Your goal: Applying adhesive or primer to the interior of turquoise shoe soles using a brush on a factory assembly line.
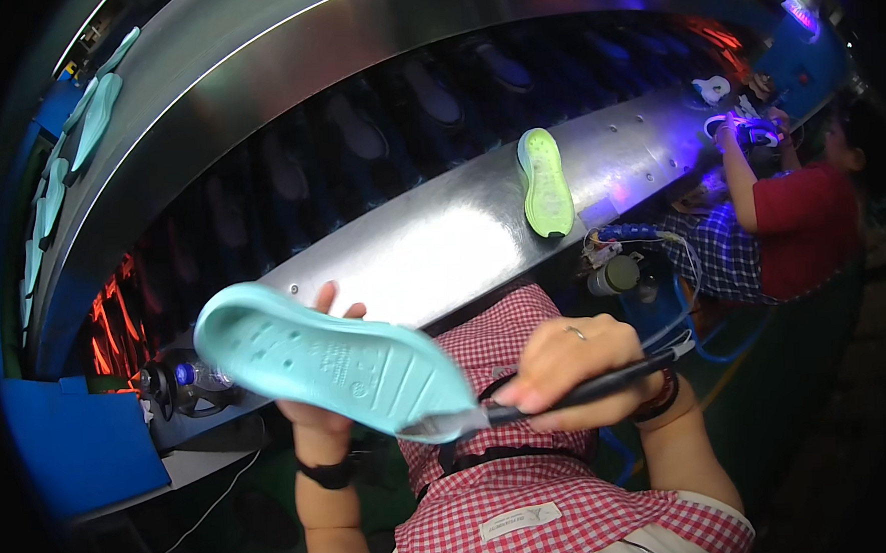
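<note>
My left hand (315, 415) grips a light turquoise shoe sole (322, 358) from beneath, with fingertips showing past its far edge. The sole is tilted, its hollowed side with small pits and ribs facing me. In my right hand (583, 361) is a brush (609, 382) with a black handle. Its pale bristles, slightly blurred, touch the right end of the sole. Beyond my hands, a yellow-green sole (548, 186) lies on the shiny metal ledge (412, 253).
Behind the ledge runs a dark opening with several dim soles, glowing red at both ends. More turquoise soles (96, 119) line the machine's left side. A clear bottle (200, 374) stands left, a jar (618, 274) right. A co-worker (801, 218) handles a shoe under violet light.
</note>
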Available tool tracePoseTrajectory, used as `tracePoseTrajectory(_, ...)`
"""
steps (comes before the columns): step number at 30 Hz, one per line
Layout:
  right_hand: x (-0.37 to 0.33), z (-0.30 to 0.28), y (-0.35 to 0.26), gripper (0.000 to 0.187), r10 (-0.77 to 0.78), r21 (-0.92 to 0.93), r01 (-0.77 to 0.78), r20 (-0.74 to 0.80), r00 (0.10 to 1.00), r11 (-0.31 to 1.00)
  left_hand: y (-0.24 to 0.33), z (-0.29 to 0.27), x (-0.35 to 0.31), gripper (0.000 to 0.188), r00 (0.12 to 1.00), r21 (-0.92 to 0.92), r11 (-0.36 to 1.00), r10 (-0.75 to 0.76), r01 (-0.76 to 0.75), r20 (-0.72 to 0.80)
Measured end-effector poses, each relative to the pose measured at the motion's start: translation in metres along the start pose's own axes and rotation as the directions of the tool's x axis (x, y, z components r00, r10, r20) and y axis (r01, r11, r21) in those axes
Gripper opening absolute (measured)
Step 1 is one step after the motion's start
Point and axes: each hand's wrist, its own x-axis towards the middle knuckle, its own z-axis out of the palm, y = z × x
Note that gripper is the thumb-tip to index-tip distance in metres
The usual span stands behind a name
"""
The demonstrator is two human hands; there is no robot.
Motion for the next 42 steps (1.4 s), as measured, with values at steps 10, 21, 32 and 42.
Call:
tracePoseTrajectory(10, 0.000, 0.031, 0.061, 0.022, -0.073, -0.405, 0.050, -0.042, 0.996, 0.913, -0.048, 0.022, 0.022, 0.080, 0.979, -0.017, 0.992, 0.118, -0.122, -0.169)
tracePoseTrajectory(21, 0.022, 0.016, 0.039, 0.020, 0.022, -0.268, -0.019, 0.006, 1.000, 0.963, -0.035, 0.032, 0.027, 0.096, 0.964, -0.032, 0.965, 0.258, -0.261, -0.070)
tracePoseTrajectory(32, 0.012, 0.013, 0.045, 0.019, 0.132, -0.047, -0.126, 0.187, 0.973, 0.991, -0.007, 0.039, 0.031, 0.095, 0.884, 0.096, 0.879, 0.468, -0.466, 0.000)
tracePoseTrajectory(42, 0.012, 0.025, 0.056, 0.020, 0.521, 0.738, -0.366, 0.023, 0.853, 0.567, -0.005, 0.062, 0.026, 0.074, 0.946, -0.055, 0.946, 0.315, -0.319, -0.074)
